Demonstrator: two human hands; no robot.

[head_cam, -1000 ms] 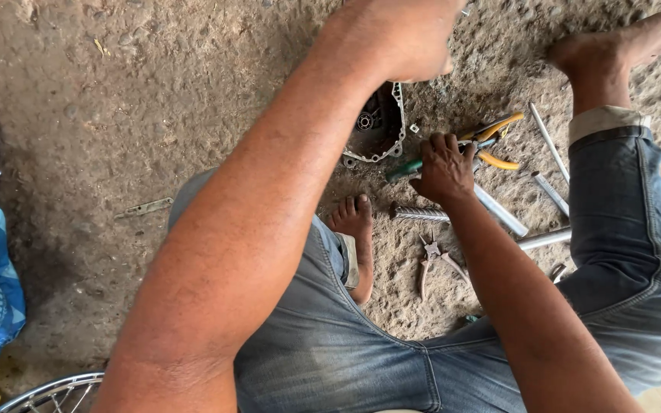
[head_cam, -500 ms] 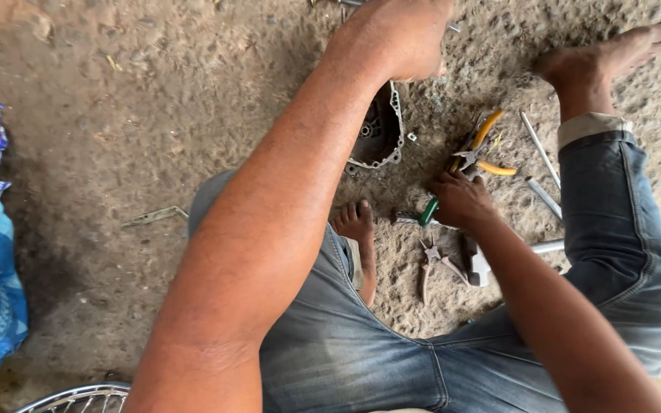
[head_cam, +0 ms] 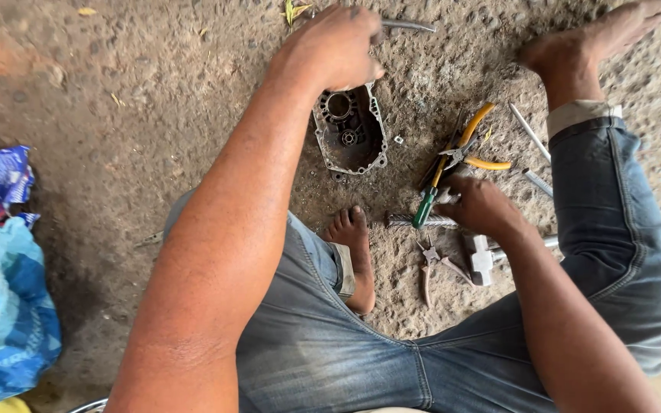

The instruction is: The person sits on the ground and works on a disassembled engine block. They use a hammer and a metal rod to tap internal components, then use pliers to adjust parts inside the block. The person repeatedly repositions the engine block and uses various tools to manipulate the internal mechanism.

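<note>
Left hand (head_cam: 334, 47): curled shut over the top edge of the grey cast-metal housing cover (head_cam: 350, 131), fingers bent down onto its rim; a thin grey metal rod (head_cam: 407, 26) sticks out from behind the knuckles, whether gripped cannot be told.
Grey cast-metal housing cover: flat on the dirt ground (head_cam: 116, 115), open side up, round bores showing inside, just above the bare foot (head_cam: 353, 252).
Right hand (head_cam: 480, 206): closed loosely, fingers down among the tools, touching the upper end of the green-handled screwdriver (head_cam: 424, 210); a firm grip cannot be told.
Green-handled screwdriver: tilted, lying across a short ribbed grey steel bar (head_cam: 403, 221).
Yellow-handled pliers (head_cam: 472, 145): handles spread, just above the right hand.
Small bare-metal pliers (head_cam: 430, 264): on the ground below the ribbed bar, apart from the hand.
Silver hammer head (head_cam: 481, 258): just beside the right wrist, on the ground.
Thin silver rods (head_cam: 529, 134): near the blue denim trouser leg (head_cam: 613, 199), right of the pliers.
Blue plastic bags (head_cam: 1, 306): far left edge, well apart from both hands.
</note>
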